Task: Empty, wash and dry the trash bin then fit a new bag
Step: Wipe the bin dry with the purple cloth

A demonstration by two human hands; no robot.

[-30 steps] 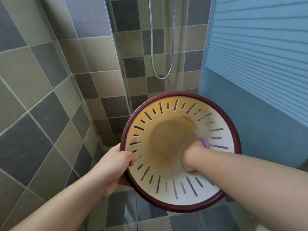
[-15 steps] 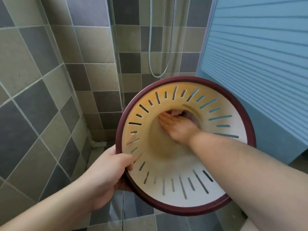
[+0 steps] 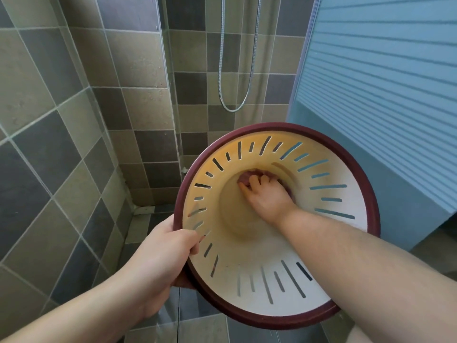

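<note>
— Cream plastic with a maroon rim: how many bins were there?

— One trash bin (image 3: 249,290), held tilted with its mouth toward the camera, above the tiled floor (image 3: 158,219) of a shower corner. Two hands and one purplish cloth (image 3: 247,175) were with it.

— What room was around it?

— Tiled wall (image 3: 49,144) lay to the left, a blue slatted panel (image 3: 383,82) close on the right, and one shower hose (image 3: 222,70) hung behind.

— And the fingers?

— The left hand (image 3: 160,263) gripped the rim's near-left edge, thumb inside. The right hand (image 3: 267,194), reaching deep inside, pressed the cloth against the bottom with curled fingers (image 3: 253,180).
</note>
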